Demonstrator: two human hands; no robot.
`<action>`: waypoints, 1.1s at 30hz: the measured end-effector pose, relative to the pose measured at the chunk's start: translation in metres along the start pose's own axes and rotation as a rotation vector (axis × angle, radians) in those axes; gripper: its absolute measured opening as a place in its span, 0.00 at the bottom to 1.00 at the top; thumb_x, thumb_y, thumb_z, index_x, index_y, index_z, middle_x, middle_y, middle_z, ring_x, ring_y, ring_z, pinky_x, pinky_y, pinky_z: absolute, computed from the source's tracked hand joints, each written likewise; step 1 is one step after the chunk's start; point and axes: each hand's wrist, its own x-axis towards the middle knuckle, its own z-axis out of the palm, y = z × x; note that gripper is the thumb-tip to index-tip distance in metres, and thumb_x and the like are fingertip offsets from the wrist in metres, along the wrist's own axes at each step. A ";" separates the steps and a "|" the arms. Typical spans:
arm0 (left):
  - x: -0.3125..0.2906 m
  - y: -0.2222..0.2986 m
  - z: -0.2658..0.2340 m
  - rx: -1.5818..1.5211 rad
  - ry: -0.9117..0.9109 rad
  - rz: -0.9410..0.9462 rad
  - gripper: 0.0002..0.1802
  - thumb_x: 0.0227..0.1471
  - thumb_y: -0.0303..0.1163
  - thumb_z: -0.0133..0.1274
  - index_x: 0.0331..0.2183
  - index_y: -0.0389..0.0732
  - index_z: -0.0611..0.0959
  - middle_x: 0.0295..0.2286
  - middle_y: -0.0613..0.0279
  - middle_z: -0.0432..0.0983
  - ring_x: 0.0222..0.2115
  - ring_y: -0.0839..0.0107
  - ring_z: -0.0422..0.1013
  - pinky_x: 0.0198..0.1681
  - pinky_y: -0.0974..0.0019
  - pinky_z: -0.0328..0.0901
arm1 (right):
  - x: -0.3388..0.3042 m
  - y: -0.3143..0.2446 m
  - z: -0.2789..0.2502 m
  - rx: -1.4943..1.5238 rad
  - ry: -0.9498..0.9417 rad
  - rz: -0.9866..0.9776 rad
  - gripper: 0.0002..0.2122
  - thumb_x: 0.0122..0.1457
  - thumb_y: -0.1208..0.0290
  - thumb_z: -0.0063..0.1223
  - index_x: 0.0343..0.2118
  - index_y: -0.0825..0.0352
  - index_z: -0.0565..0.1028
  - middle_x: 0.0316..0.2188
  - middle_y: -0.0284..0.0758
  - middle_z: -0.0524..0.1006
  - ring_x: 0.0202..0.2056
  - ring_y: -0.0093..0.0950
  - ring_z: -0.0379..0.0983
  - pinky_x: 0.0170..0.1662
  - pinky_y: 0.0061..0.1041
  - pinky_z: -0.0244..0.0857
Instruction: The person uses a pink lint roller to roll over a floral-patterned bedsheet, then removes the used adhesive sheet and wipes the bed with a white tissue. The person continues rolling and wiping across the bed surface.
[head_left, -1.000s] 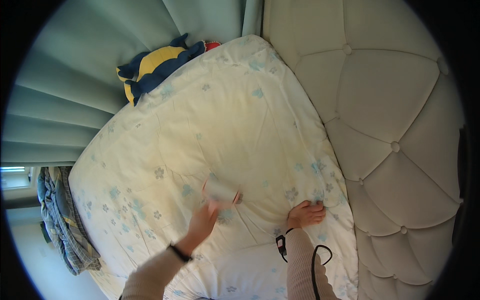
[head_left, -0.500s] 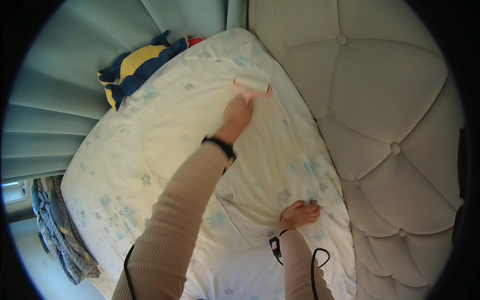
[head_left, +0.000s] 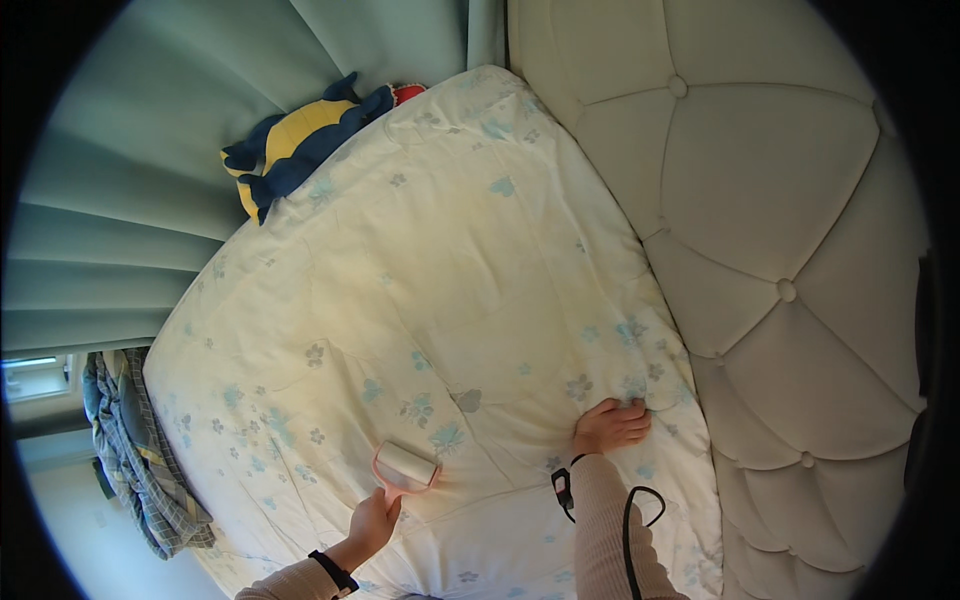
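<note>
My left hand (head_left: 374, 520) grips the handle of a lint roller (head_left: 407, 466) with a pale pink frame and a white cylinder. Its roller head rests on, or just above, a white bed sheet (head_left: 480, 300) patterned with blue and grey flowers. Toward the bed's right edge, my right hand (head_left: 611, 426) lies on the sheet, fingers pointing right and slightly bent, and I see nothing held in it. A dark band circles the left wrist, while a dark strap with a small device and a cable is on the right one.
A beige tufted headboard (head_left: 760, 200) runs along the right side of the bed. Blue-green curtains (head_left: 110, 200) hang at the far left. A navy and yellow plush toy (head_left: 300, 140) lies at the bed's far edge. Checked bedding (head_left: 145, 460) is bunched at the left.
My left hand has drawn the lint roller from the far part of the sheet back toward me and to the left. The right hand stays at the same spot on the sheet.
</note>
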 end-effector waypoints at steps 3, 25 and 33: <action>0.035 0.028 -0.008 -0.095 0.248 0.338 0.13 0.61 0.37 0.50 0.42 0.38 0.76 0.31 0.41 0.78 0.33 0.40 0.74 0.32 0.41 0.68 | 0.000 0.001 0.000 -0.012 -0.016 0.010 0.20 0.57 0.64 0.43 0.49 0.68 0.62 0.52 0.48 0.61 0.55 0.47 0.56 0.60 0.50 0.47; -0.074 -0.084 0.059 -0.210 0.197 -0.083 0.17 0.61 0.40 0.51 0.43 0.35 0.74 0.31 0.38 0.78 0.34 0.35 0.73 0.35 0.42 0.67 | -0.003 0.006 0.012 -0.123 -0.006 0.029 0.18 0.61 0.62 0.40 0.51 0.64 0.62 0.53 0.44 0.62 0.57 0.45 0.56 0.59 0.46 0.50; 0.151 -0.020 -0.021 -0.483 0.823 -0.078 0.28 0.63 0.49 0.47 0.30 0.29 0.77 0.28 0.30 0.76 0.30 0.38 0.75 0.33 0.42 0.67 | -0.004 0.005 0.012 -0.150 0.008 0.038 0.17 0.61 0.63 0.40 0.50 0.65 0.63 0.51 0.43 0.63 0.55 0.45 0.57 0.58 0.47 0.51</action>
